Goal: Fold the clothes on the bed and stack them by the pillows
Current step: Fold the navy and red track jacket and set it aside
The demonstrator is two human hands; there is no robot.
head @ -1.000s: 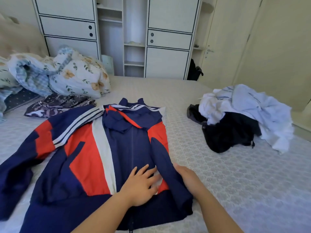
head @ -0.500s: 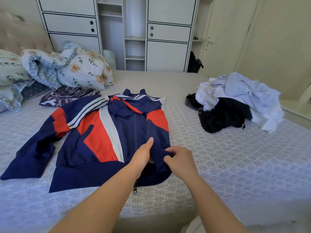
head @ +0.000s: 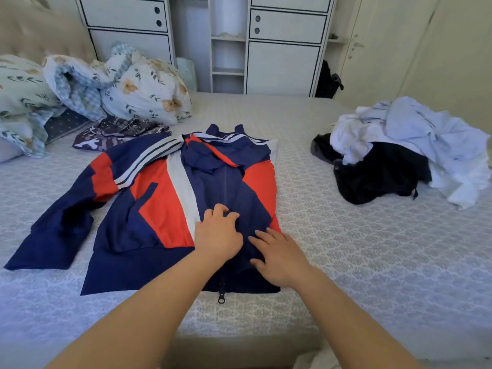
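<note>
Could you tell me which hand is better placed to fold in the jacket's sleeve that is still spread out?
Probably the left hand. The spread sleeve lies out on the left of the jacket, on that hand's side. The right hand rests on the folded right edge and would have to cross over.

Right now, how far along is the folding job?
Done: a dark patterned garment lies flat by the pillows, possibly already folded. In hand: the jacket has its right sleeve folded in; the left hand has curled fingers on it and the right hand lies flat; its other sleeve is spread out. Left: the pile of clothes.
</note>
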